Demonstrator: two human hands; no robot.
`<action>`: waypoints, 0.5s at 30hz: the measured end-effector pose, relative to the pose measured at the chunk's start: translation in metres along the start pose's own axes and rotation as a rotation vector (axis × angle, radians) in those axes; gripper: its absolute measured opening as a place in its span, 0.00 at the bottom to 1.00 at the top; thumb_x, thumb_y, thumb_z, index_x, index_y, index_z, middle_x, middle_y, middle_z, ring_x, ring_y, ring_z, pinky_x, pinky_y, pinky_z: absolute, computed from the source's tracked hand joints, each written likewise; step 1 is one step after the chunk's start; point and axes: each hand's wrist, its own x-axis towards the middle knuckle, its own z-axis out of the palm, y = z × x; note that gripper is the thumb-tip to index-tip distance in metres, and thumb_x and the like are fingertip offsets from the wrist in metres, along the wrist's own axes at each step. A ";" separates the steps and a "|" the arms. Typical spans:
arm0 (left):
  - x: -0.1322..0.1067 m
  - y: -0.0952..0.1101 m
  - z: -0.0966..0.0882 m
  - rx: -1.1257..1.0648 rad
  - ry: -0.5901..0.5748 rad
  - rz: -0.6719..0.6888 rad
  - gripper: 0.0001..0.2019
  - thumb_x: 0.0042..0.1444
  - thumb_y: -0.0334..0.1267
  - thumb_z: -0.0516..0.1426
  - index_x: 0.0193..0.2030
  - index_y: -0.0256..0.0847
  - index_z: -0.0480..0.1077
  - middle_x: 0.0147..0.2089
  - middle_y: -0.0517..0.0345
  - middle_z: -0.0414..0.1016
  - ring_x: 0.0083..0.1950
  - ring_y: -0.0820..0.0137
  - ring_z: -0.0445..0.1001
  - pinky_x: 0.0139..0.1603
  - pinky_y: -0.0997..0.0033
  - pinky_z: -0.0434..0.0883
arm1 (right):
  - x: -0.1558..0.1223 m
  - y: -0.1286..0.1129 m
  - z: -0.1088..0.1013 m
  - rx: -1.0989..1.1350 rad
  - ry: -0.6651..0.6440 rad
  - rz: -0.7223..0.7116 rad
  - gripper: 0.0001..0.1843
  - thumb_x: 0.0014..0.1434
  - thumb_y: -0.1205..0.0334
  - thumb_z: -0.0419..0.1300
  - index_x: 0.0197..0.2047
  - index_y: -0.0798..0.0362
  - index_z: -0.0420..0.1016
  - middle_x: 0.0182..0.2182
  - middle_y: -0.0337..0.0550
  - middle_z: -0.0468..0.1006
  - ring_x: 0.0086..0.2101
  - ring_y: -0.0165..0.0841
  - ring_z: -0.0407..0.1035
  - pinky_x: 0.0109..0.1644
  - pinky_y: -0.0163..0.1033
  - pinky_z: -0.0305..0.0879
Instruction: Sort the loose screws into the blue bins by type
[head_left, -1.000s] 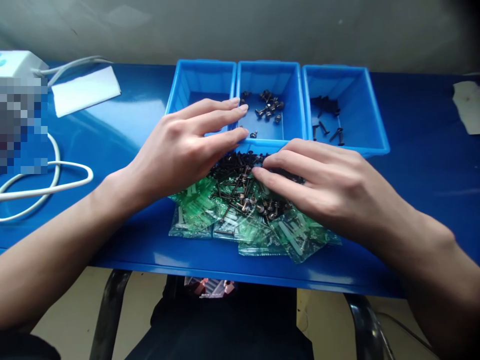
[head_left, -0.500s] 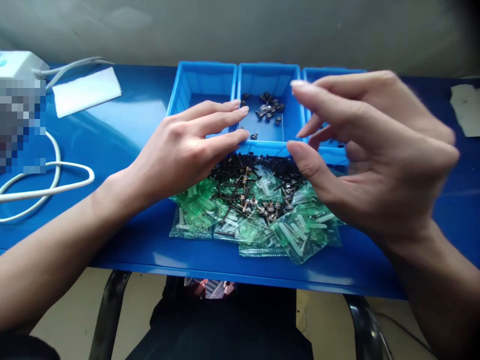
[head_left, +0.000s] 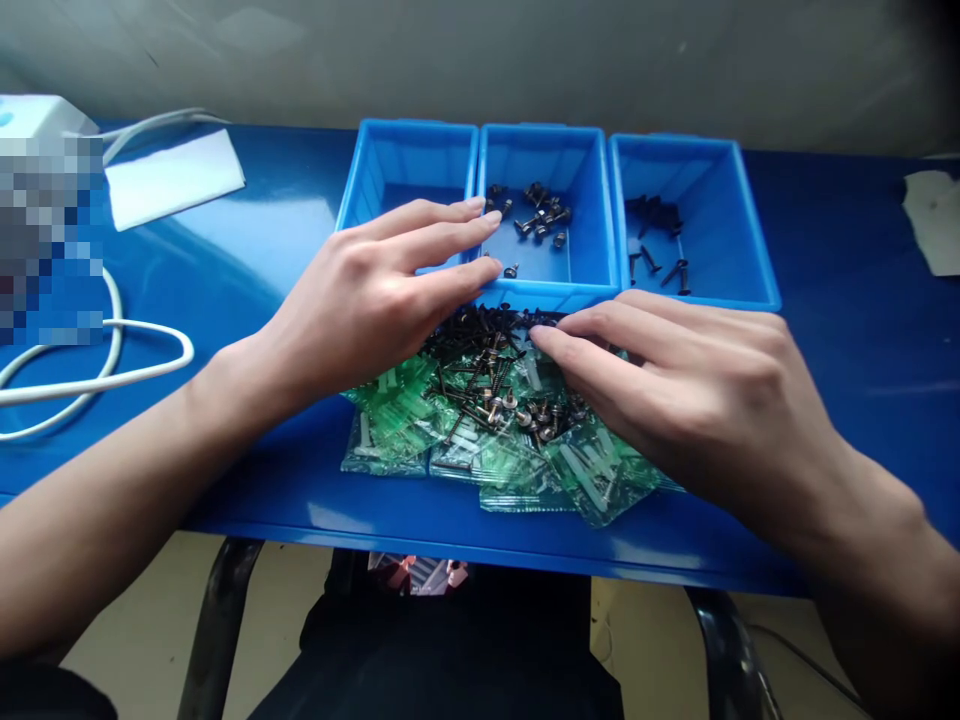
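My left hand (head_left: 397,275) lies with fingers stretched out across the front of the left blue bin (head_left: 409,130), its fingertips reaching the edge of the middle blue bin (head_left: 592,200). It holds nothing. My right hand (head_left: 675,380) is lowered over the pile, fingertips close together among the black screws (head_left: 480,325); whatever is between them is too hidden to make out. Nearer to me in the pile are silvery screws with washers (head_left: 544,415) and clear green-tinted bags (head_left: 600,480) with pale plastic pieces inside.
Washer-head screws (head_left: 540,225) lie in the middle bin. The right blue bin (head_left: 757,250) holds several black screws (head_left: 656,215). At the left are a white cable (head_left: 150,328) and a folded white paper (head_left: 176,180). The blue table's front edge (head_left: 450,548) runs before my lap.
My right hand has come down and left from above the right bin to the black screws, uncovering that bin. My left hand has stayed in place.
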 end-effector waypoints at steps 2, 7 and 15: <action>0.000 0.000 0.000 -0.013 0.004 0.002 0.14 0.78 0.32 0.53 0.63 0.39 0.77 0.71 0.48 0.76 0.75 0.55 0.74 0.73 0.50 0.81 | 0.000 0.001 0.000 0.081 0.028 0.028 0.08 0.70 0.73 0.64 0.47 0.57 0.85 0.42 0.47 0.86 0.38 0.37 0.81 0.35 0.43 0.73; -0.001 -0.001 0.003 -0.026 0.053 0.029 0.16 0.75 0.28 0.55 0.64 0.41 0.75 0.70 0.46 0.77 0.74 0.54 0.75 0.70 0.47 0.83 | 0.001 0.005 -0.003 0.342 0.128 0.177 0.12 0.70 0.73 0.66 0.55 0.57 0.84 0.44 0.44 0.87 0.40 0.31 0.81 0.42 0.39 0.78; -0.003 -0.001 0.003 -0.036 0.052 0.017 0.23 0.73 0.27 0.56 0.70 0.52 0.70 0.71 0.53 0.76 0.75 0.56 0.75 0.71 0.47 0.83 | 0.008 0.009 -0.007 0.507 0.168 0.364 0.12 0.68 0.70 0.69 0.53 0.50 0.86 0.36 0.37 0.86 0.32 0.28 0.79 0.38 0.37 0.79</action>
